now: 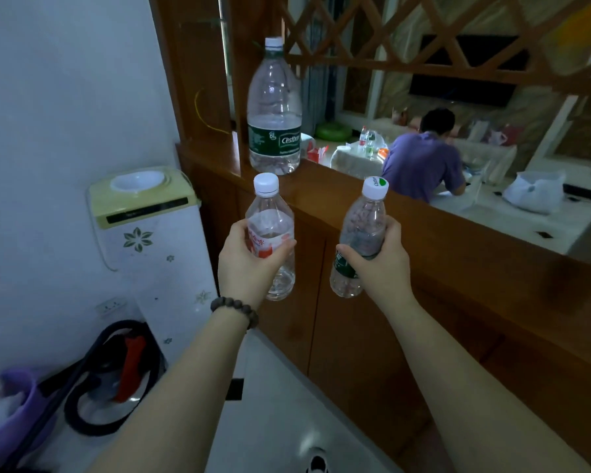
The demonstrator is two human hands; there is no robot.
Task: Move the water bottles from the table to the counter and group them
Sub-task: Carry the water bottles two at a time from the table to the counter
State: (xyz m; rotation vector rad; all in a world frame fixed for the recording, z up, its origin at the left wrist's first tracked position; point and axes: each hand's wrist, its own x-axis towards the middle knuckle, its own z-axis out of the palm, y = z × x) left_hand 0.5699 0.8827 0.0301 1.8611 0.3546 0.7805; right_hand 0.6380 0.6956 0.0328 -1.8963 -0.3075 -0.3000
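Observation:
My left hand [244, 264] grips a small clear bottle with a red label [270, 216] around its middle, held upright. A small clear bottle with a green label [364, 220] leans slightly in my right hand [379, 264]. Both bottles have white caps and hang in front of the wooden counter [335, 196], a little below its top. A large clear bottle with a dark green label [274, 107] stands upright on the counter's left end, just beyond the red-label bottle.
A pale water dispenser [151, 213] stands left of the counter against the wall. A black hose [113, 377] and a purple bucket [11, 401] lie on the floor. Beyond the lattice, a person in a purple shirt [423, 162] bends over a table with several items.

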